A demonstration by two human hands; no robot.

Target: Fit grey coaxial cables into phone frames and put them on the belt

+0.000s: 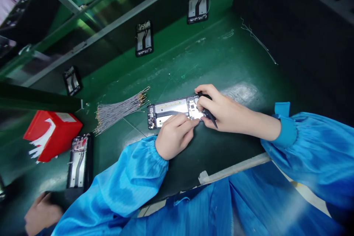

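An opened phone frame lies on the green bench in front of me. My left hand rests on its near edge with fingers curled and pressed onto the board. My right hand is closed round a thin black tool at the frame's right end, tip down by the board. What the left fingertips pinch, if anything, is too small to see.
A bundle of thin grey cables lies left of the frame. A red box and another phone frame sit at the left. Three more frames ride the belt behind. Another person's hand shows bottom left.
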